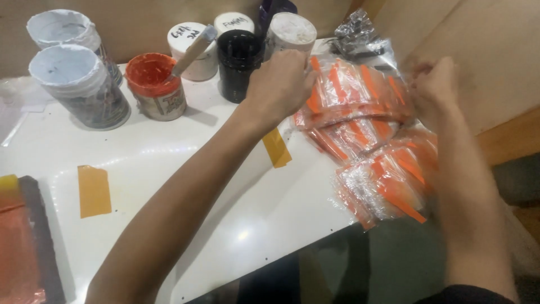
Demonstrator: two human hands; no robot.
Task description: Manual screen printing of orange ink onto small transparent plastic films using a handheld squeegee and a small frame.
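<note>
Both hands — on orange-striped packets

My bare left arm reaches forward, its left hand curled into a loose fist. My right hand is blurred, fingers bunched, forearm upright.

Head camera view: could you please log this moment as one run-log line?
left hand and right hand: gripping clear plastic packets with orange contents | surface: white table | nearby: open orange paint can
</note>
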